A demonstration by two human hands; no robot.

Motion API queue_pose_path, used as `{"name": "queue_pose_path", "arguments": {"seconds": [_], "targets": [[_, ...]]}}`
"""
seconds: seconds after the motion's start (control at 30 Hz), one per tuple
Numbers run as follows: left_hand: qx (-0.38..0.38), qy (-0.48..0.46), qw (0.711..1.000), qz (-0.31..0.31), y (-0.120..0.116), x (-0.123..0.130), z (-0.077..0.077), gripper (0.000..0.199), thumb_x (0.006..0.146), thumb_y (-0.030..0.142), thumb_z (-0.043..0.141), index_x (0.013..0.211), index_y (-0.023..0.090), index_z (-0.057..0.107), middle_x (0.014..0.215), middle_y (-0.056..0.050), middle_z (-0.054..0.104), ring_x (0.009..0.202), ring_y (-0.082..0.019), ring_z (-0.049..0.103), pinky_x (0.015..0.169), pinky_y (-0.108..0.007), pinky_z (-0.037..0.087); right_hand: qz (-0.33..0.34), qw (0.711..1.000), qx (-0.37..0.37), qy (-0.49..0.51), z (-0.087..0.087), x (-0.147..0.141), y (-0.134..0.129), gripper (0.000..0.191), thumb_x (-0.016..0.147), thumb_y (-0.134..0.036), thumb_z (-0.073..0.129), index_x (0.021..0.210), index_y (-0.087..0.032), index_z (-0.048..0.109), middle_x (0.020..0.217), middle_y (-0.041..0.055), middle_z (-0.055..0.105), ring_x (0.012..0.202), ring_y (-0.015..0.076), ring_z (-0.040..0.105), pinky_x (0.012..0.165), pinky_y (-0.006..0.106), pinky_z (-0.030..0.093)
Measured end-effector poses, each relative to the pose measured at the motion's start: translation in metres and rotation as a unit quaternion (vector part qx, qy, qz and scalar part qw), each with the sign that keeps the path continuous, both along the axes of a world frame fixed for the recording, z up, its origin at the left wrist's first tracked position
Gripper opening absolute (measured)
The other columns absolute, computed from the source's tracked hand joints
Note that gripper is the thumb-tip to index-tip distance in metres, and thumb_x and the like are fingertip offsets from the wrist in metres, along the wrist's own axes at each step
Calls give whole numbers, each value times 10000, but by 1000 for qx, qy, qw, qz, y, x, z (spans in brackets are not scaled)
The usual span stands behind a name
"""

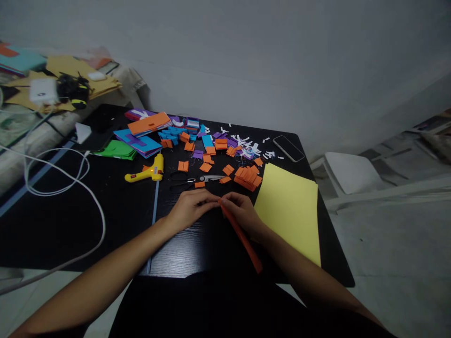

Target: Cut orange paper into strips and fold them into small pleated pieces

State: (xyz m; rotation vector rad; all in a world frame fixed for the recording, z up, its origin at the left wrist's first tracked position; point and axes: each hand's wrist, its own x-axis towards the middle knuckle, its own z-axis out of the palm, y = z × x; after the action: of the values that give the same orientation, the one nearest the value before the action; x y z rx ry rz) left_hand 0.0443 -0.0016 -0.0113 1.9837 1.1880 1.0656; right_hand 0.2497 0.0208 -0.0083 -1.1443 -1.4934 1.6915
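Observation:
A long folded orange paper strip (243, 238) slants over the black table, its far end between my two hands. My right hand (243, 213) is closed on the strip near that end, thumb and fingers pinching it. My left hand (193, 206) has its thumb and fingertips together at the strip's tip. Just beyond my hands lie scissors (211, 178) with dark handles and a small orange folded piece (199, 185). A pile of folded orange paper pieces (248, 177) sits past my right hand. Yellow paper sheets (291, 211) lie under and beside my right forearm.
A yellow glue gun (150, 171) lies left of the scissors. Behind are blue folded pieces (172, 135), white paper scraps (248, 146) and a phone (289, 148). A white cable (95, 197) loops across the left side. A white chair (352, 172) stands right of the table.

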Motion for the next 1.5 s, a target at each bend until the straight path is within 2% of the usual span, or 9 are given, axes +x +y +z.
{"name": "queue_pose_path", "arguments": {"seconds": [0.47,0.73,1.07,1.3,1.5], "targets": [[-1,-14,1000,0,-1,0,-3,136,951,295,703,1014,216,794,885,-29,789,771,-148,721,703,-242,534,5,1000,10,7,-1,0,1,298,869,-482,701,801,-193,673,635,-25,619,598,133,536,620,271,423],[-6,-21,1000,0,-1,1,-1,193,959,363,687,992,212,802,847,-38,783,758,-153,720,703,-248,540,8,1000,11,6,-2,0,1,302,864,-490,709,812,-193,687,647,-23,628,607,137,549,632,273,444],[22,-12,1000,-3,-1,-1,-1,130,946,282,707,1005,212,800,792,-13,750,685,-129,673,641,-229,493,13,1000,14,11,-2,1,1,289,873,-470,712,807,-190,693,646,-22,637,611,136,556,643,276,443],[26,-15,1000,-6,-1,0,-2,135,946,289,708,1008,210,798,824,-23,765,723,-141,697,678,-236,518,10,1000,14,3,1,1,0,287,875,-470,707,807,-192,695,656,-17,643,620,140,559,638,275,439],[53,-7,999,-8,0,0,-2,140,950,285,704,989,183,792,797,-20,756,688,-123,686,644,-211,509,11,1000,6,3,-2,1,1,282,863,-464,713,812,-188,695,655,-21,644,614,135,564,631,265,443]]}}
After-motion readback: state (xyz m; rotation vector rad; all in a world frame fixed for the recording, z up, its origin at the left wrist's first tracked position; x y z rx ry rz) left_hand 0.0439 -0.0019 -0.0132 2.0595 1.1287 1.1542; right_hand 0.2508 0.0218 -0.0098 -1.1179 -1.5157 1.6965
